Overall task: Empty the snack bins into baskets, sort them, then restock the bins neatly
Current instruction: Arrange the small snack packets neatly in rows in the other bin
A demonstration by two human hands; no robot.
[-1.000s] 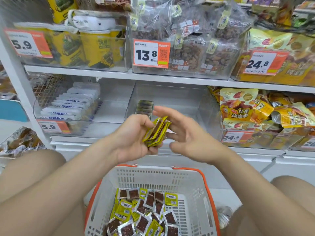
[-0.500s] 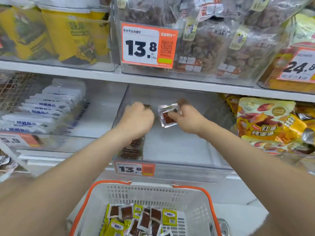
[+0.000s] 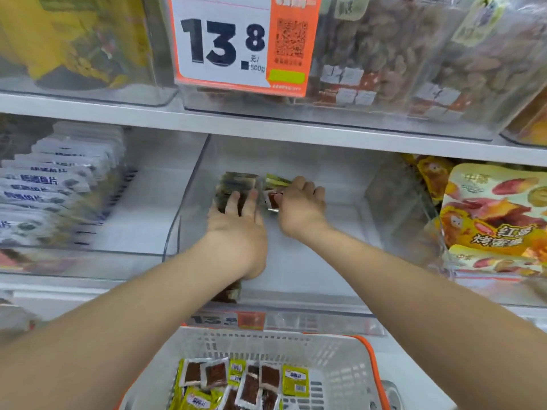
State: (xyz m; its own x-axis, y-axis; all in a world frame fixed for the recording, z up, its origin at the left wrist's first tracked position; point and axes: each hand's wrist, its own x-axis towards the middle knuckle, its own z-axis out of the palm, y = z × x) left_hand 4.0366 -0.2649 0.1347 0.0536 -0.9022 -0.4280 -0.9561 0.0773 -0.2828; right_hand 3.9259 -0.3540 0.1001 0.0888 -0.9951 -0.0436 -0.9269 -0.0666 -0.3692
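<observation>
At back left of the clear bin (image 3: 319, 261): left hand (image 3: 236, 223) flat, fingers straight, pressing the packet row (image 3: 236, 180), likely bracing it upright. Right hand (image 3: 303, 204) pinches held packets (image 3: 271, 199) on edge just beside. Row's long axis seems back-to-front along the bin's left wall. Basket (image 3: 340, 356) sits below the bin's front.

**Bin access: centre & R free, L side taken**

Clear bin (image 3: 334, 261) is showing bare floor across centre & R side, up to its R wall, w/ room for a hand. Packet row (image 3: 236, 182) is lining the L side. The left hand (image 3: 236, 223) is lying flat on it and the right hand (image 3: 300, 204) is pinching a loose packet (image 3: 273, 201) just beside, so the rear-L is blocked. Upper shelf (image 3: 266, 125) is capping the bin from above, so entry is coming over the front lip only. Basket (image 3: 296, 341) is sitting below that lip.
</observation>
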